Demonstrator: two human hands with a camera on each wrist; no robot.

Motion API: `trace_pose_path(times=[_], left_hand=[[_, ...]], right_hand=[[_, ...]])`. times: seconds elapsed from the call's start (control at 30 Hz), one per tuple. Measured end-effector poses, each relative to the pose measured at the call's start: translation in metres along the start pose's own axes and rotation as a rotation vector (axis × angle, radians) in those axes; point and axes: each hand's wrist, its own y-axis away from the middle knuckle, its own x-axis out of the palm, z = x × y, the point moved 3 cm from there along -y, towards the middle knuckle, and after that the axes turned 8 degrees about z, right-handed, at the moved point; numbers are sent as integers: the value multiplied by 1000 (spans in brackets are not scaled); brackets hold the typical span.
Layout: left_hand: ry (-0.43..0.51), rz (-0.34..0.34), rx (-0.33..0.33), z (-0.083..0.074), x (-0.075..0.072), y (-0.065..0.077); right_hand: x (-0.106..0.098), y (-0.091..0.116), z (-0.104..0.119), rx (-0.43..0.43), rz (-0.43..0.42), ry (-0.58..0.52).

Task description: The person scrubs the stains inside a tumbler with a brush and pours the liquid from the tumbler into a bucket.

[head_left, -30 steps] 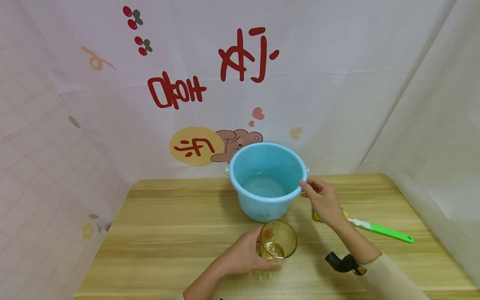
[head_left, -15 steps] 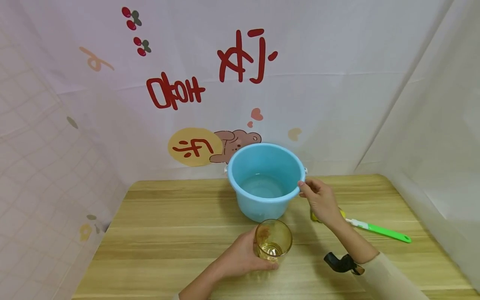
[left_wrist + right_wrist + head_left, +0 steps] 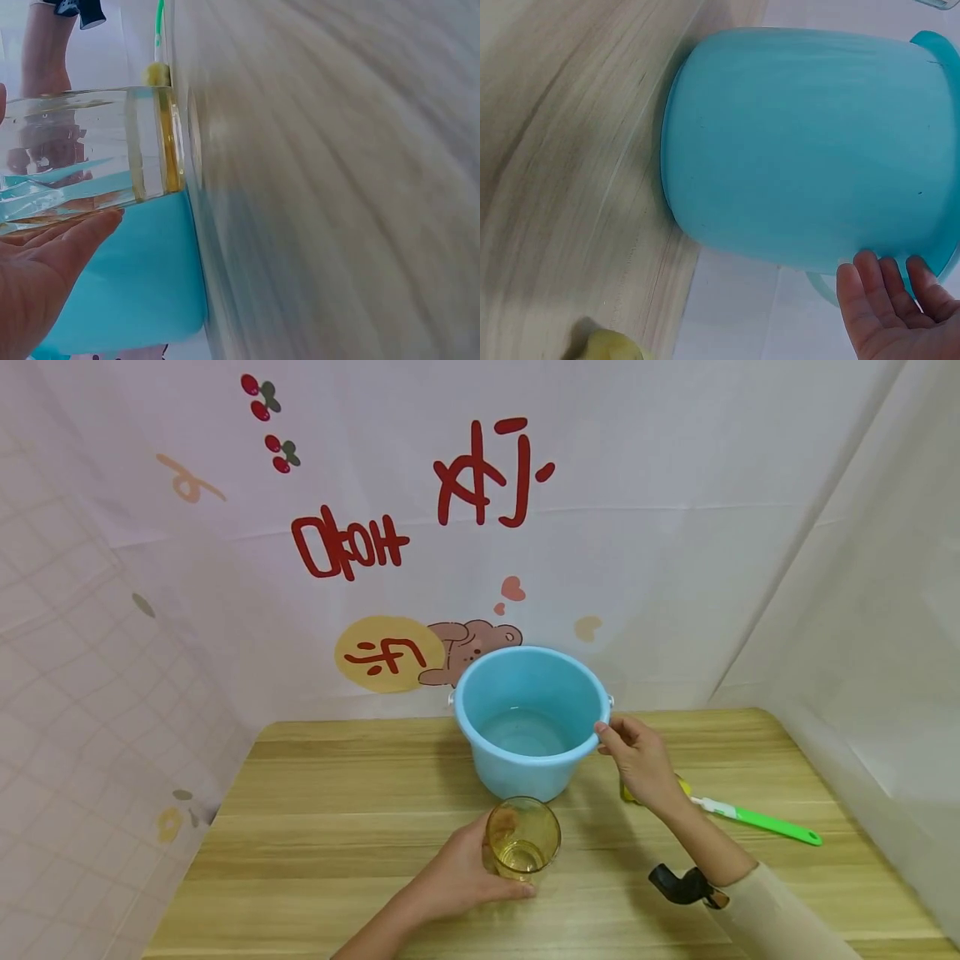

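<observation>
My left hand (image 3: pixel 471 872) grips a clear amber-tinted drinking glass (image 3: pixel 522 847), fingers and thumb round its side, just in front of the bucket. In the left wrist view the thick base of the glass (image 3: pixel 154 142) is close over the tabletop. A light-blue plastic bucket (image 3: pixel 517 772) stands upright at the back, with what looks like shallow water in its bottom. The thumb of my right hand (image 3: pixel 643 764) lies on the bucket's right rim, the fingers under it outside, pinching it. In the right wrist view these fingers show beside the bucket wall (image 3: pixel 802 150).
To the right on the wooden table (image 3: pixel 322 827) lies a brush with a green handle (image 3: pixel 780 827) and a yellow sponge head (image 3: pixel 684 787), partly hidden behind my right wrist. A white printed cloth (image 3: pixel 637 568) hangs behind the table and along both sides.
My left hand has shifted to the left with the glass, moving it from the bucket's front right toward its front middle. My right hand keeps its hold on the rim, and the bucket stays put.
</observation>
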Motion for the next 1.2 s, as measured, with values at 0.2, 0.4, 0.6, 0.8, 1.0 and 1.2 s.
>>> trace_pose_path(times=[0.2,0.4,0.6,0.8,1.0,1.2], left_hand=[[-34,-58,-23,6,-7,8],[-57,-110,-45,8,-17,15],[-85,-188,-52,5,-31,22],[-106,-260,-81,2,-43,29],[-74,-315,-88,0,-53,32],[-57,-361,-51,-2,-59,33]], right_hand=[[0,0,0,-1,3,-10],[0,0,-2,4,8,-2],[0,0,-2,-12,5,18],[2,0,-1,-16,10,-4],[1,0,0,11,22,0],[0,1,0,12,27,4]])
